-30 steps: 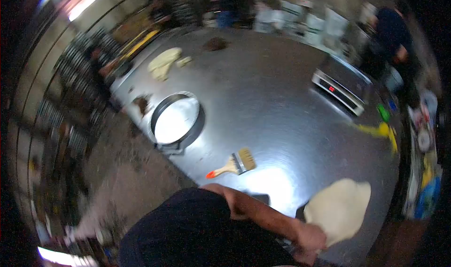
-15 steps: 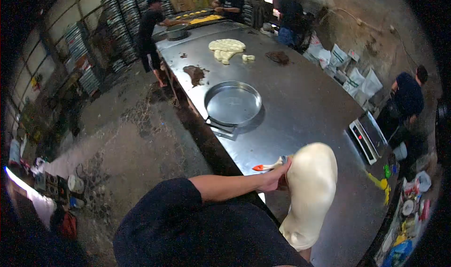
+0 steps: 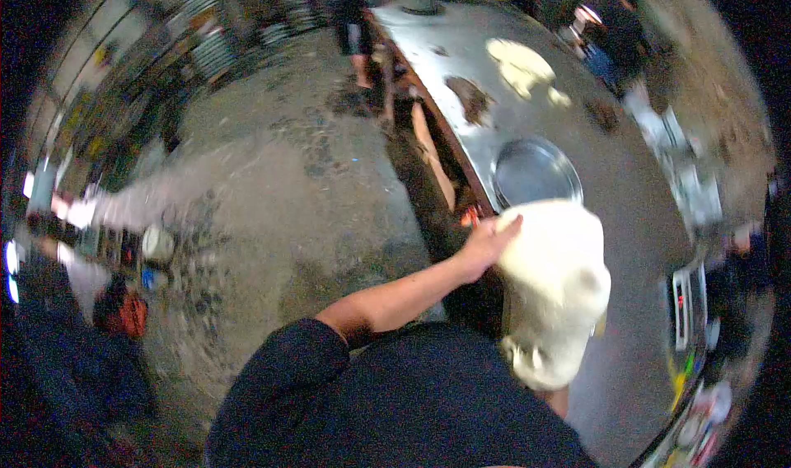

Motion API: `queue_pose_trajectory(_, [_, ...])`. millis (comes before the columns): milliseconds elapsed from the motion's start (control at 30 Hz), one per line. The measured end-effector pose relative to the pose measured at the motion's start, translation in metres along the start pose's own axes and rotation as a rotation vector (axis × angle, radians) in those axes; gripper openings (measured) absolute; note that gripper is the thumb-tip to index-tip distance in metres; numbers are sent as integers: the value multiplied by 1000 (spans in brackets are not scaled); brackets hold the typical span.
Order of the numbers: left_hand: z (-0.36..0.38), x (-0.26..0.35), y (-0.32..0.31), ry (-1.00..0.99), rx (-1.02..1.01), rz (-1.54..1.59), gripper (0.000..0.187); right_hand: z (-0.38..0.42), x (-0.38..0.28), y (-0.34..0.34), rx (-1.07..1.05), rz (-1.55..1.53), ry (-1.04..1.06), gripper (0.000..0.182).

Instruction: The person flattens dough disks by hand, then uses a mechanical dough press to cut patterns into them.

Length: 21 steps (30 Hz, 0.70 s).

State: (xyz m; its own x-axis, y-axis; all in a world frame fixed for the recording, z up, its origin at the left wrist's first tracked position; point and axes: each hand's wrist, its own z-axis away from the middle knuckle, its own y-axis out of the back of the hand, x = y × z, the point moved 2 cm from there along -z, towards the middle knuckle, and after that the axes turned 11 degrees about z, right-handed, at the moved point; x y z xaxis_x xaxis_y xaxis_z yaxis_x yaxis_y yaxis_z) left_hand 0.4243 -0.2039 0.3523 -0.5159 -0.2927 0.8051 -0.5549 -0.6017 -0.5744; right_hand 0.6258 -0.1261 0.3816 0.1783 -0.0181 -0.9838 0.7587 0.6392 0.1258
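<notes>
Nearest the camera is the person's own black-sleeved upper body, with the bare left forearm reaching up and to the right. The left hand (image 3: 486, 244) lies flat against the upper left side of a large pale cream sheet of soft dough (image 3: 554, 291), fingers stretched out and pressed on its surface rather than curled round it. The dough hangs in the air in front of the person's chest, draped and folded, its lower end bunched into a lump. Below that lump a strip of bare forearm shows, but the right hand is covered by the dough, so whether it is spread or gripping cannot be told.

The dough hangs over the near edge of a long shiny steel counter (image 3: 634, 245) that runs away up and to the left. Just beyond the dough, partly hidden by its top edge, a round shallow metal pan (image 3: 535, 171) sits on the counter. A small red-orange object (image 3: 470, 217) peeks out just left of the hand at the counter's edge; what it is cannot be made out. To the right, near the far rim, lies a flat grey weighing scale (image 3: 682, 307).

Farther along the counter there is a brown smear (image 3: 470, 97), then a flat pale yellow dough piece (image 3: 517, 63) with a small scrap beside it. Left of the counter stretches a stained concrete floor (image 3: 272, 180). At the far end another person's bare legs (image 3: 358, 35) stand beside the counter. The whole view is blurred.
</notes>
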Motion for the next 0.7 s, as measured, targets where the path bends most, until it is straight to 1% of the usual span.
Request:
queue_pose_trajectory(33, [-3, 13, -1, -40, 64, -136, 43, -14, -12, -13, -42, 50, 27, 44])
queue_pose_trajectory(67, [-21, 13, 6, 57, 92, -148, 44, -29, -26, -22, -83, 111, 70, 44])
queue_pose_trajectory(100, [-29, 25, 6, 146, 58, -206, 45, -47, -42, -30, -129, 174, 129, 44])
queue_pose_trajectory(133, [-43, 14, 12, 180, -120, 164, 53, -58, -55, -33, -158, 221, 179, 44])
queue_pose_trajectory(167, [-55, 33, 3, 208, -228, 244, 64, -73, -68, -31, -178, 278, 237, 43])
queue_pose_trajectory(200, [-52, 48, 18, 341, -183, 272, 72, -88, -84, -29, -215, 337, 323, 43])
queue_pose_trajectory(233, [-61, 45, 42, 326, -236, 251, 73, -99, -98, -25, -244, 377, 401, 43])
queue_pose_trajectory(267, [-72, 49, 63, 265, -113, 11, 74, -116, -113, -21, -272, 441, 508, 43])
queue_pose_trajectory(300, [-80, 54, 83, 155, -28, -154, 71, -134, -129, -18, -294, 483, 597, 42])
queue_pose_trajectory(333, [-89, 62, 96, 148, 114, -207, 67, -154, -142, -12, -305, 541, 693, 42])
queue_pose_trajectory(367, [-100, 71, 105, 145, 174, -129, 62, -179, -151, -10, -315, 607, 775, 42])
queue_pose_trajectory(400, [-95, 90, 126, 142, 226, -50, 57, -197, -160, -19, -325, 676, 857, 42])
queue_pose_trajectory(433, [-106, 99, 127, 154, 225, -65, 57, -225, -163, -18, -324, 751, 932, 41])
queue_pose_trajectory(467, [-119, 111, 129, 53, 259, -129, 50, -256, -161, -21, -328, 818, 995, 41])
queue_pose_trajectory(500, [-128, 119, 126, -54, 294, -188, 43, -289, -149, -27, -334, 895, 1039, 41])
queue_pose_trajectory(533, [-142, 123, 113, -55, 297, -190, 43, -325, -127, -37, -345, 989, 1040, 41])
queue_pose_trajectory(600, [-173, 132, 81, -275, 257, -452, 29, -401, -55, -71, -376, 1278, 895, 41])
queue_pose_trajectory(633, [-189, 127, 73, -267, 258, -456, 29, -428, -8, -92, -320, 1462, 788, 39])
queue_pose_trajectory(667, [-210, 118, 64, -250, 160, -537, 25, -447, 50, -109, -137, 1519, 816, 44])
queue_pose_trajectory(700, [-228, 110, 55, -230, 60, -617, 21, -462, 113, -116, -16, 1428, 871, 51])
